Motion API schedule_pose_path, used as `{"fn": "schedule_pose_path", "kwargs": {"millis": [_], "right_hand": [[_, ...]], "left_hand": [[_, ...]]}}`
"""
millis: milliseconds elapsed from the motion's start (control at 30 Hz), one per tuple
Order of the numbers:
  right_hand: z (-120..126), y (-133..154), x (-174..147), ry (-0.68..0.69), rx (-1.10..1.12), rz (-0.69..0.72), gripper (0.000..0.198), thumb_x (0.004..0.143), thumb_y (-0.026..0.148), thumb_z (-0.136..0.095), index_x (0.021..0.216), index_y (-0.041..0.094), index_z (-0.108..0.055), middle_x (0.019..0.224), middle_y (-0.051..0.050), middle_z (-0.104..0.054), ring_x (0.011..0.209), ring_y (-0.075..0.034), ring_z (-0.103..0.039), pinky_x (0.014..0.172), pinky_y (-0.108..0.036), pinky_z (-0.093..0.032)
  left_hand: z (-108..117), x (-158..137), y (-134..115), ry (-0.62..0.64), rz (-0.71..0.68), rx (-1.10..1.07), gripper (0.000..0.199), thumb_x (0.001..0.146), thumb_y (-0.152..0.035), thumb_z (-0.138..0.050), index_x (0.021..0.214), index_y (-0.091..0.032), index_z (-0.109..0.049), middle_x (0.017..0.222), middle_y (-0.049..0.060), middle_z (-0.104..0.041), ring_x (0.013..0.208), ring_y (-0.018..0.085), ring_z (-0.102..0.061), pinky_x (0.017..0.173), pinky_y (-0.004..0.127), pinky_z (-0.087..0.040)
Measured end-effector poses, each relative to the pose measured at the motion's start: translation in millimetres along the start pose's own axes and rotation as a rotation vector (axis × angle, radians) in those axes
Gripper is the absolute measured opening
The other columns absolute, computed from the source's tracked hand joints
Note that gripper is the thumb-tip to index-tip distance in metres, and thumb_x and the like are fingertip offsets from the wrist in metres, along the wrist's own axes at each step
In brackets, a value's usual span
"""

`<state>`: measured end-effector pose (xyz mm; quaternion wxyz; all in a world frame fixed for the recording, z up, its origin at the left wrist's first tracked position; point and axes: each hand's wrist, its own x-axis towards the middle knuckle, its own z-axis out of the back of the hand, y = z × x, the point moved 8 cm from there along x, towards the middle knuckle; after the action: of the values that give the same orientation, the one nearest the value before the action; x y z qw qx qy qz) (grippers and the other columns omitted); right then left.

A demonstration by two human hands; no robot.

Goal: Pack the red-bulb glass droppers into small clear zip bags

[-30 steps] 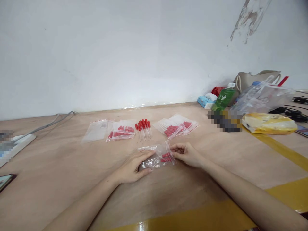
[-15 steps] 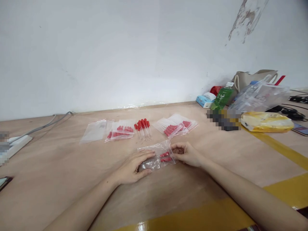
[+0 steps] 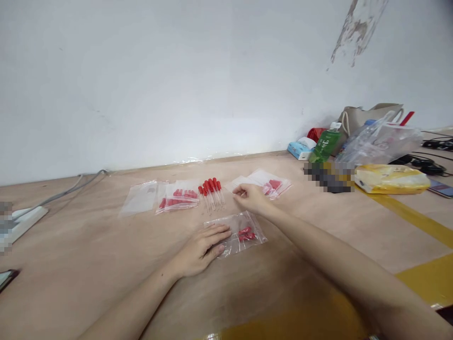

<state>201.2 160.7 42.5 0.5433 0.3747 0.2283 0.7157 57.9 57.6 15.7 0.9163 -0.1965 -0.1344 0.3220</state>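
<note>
A clear zip bag [image 3: 235, 245] lies flat in front of me with a few red-bulbed pieces [image 3: 247, 233] inside, near its right end. My left hand [image 3: 207, 245] rests on the bag's left part, palm down, fingers stretched out and thumb apart. Beyond the bag is a row of several glass droppers with red bulbs [image 3: 210, 189], bulbs pointing to the wall. Just right of these droppers hovers my right hand [image 3: 249, 197], fingers bent, a gap between thumb and fingertips, nothing visible in them. It partly covers the filled zip bags [image 3: 272, 186] on the right.
Left of the droppers lie more filled zip bags [image 3: 180, 198] and a flat zip bag [image 3: 139, 196]. At the right stand a green bottle [image 3: 326, 145], a blue tissue pack [image 3: 300, 149], a yellow pack [image 3: 392, 179] and a plastic bag [image 3: 385, 141]. A grey cable [image 3: 72, 189] runs along the left.
My right hand has let go of the zip bag's right end and moved away from me, up beside the droppers. The left hand stays on the bag.
</note>
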Motion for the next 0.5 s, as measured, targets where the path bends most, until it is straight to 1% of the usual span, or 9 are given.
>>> {"fn": "schedule_pose_path", "kwargs": {"millis": [100, 167, 233, 333, 400, 500], "right_hand": [[-25.9, 2.0, 23.6, 0.004, -0.079, -0.124, 0.02, 0.07, 0.022, -0.058, 0.088, 0.015, -0.062, 0.083, -0.005, -0.067, 0.079, -0.014, -0.06, 0.073, -0.023, -0.044], [-39.2, -1.3, 34.7, -0.003, -0.096, -0.191, 0.026, 0.069, 0.024, -0.059, 0.093, 0.013, -0.06, 0.087, -0.009, -0.066, 0.082, -0.018, -0.06, 0.072, -0.025, -0.044], [-49.2, -7.0, 42.3, 0.008, -0.108, -0.249, 0.027, 0.068, 0.024, -0.058, 0.093, 0.013, -0.059, 0.088, -0.01, -0.066, 0.081, -0.02, -0.061, 0.068, -0.026, -0.044], [-58.5, -11.5, 49.2, 0.058, -0.11, -0.286, 0.023, 0.067, 0.022, -0.057, 0.089, 0.015, -0.06, 0.083, -0.009, -0.067, 0.074, -0.019, -0.062, 0.061, -0.024, -0.043], [-60.8, -10.5, 51.9, 0.087, -0.113, -0.287, 0.023, 0.066, 0.021, -0.058, 0.088, 0.015, -0.06, 0.083, -0.009, -0.067, 0.074, -0.02, -0.062, 0.06, -0.023, -0.043], [-59.1, -6.3, 53.9, 0.116, -0.124, -0.279, 0.027, 0.066, 0.019, -0.058, 0.093, 0.011, -0.058, 0.086, -0.013, -0.066, 0.078, -0.022, -0.062, 0.061, -0.024, -0.042]], "left_hand": [[-1.1, -0.4, -0.6, -0.032, -0.03, 0.009, 0.038, 0.091, -0.028, -0.04, 0.129, -0.027, -0.042, 0.135, 0.002, -0.043, 0.125, 0.02, -0.037, 0.104, 0.041, -0.031], [-1.7, -0.5, -0.5, -0.042, -0.037, 0.005, 0.038, 0.09, -0.027, -0.041, 0.129, -0.027, -0.043, 0.134, 0.003, -0.043, 0.124, 0.02, -0.038, 0.104, 0.041, -0.033], [-1.9, -0.3, -0.7, -0.041, -0.035, -0.001, 0.039, 0.09, -0.026, -0.042, 0.128, -0.026, -0.043, 0.134, 0.003, -0.044, 0.124, 0.02, -0.038, 0.104, 0.041, -0.033], [-0.8, 0.2, -1.7, -0.036, -0.028, -0.01, 0.038, 0.089, -0.025, -0.043, 0.127, -0.026, -0.044, 0.133, 0.003, -0.044, 0.124, 0.02, -0.039, 0.104, 0.041, -0.033], [0.0, 0.5, -2.2, -0.035, -0.024, -0.014, 0.037, 0.089, -0.026, -0.044, 0.126, -0.026, -0.045, 0.133, 0.003, -0.045, 0.123, 0.02, -0.039, 0.103, 0.041, -0.033], [0.5, 0.9, -1.7, -0.037, -0.016, -0.01, 0.037, 0.089, -0.027, -0.044, 0.126, -0.026, -0.045, 0.133, 0.003, -0.044, 0.123, 0.02, -0.039, 0.104, 0.04, -0.033]]}}
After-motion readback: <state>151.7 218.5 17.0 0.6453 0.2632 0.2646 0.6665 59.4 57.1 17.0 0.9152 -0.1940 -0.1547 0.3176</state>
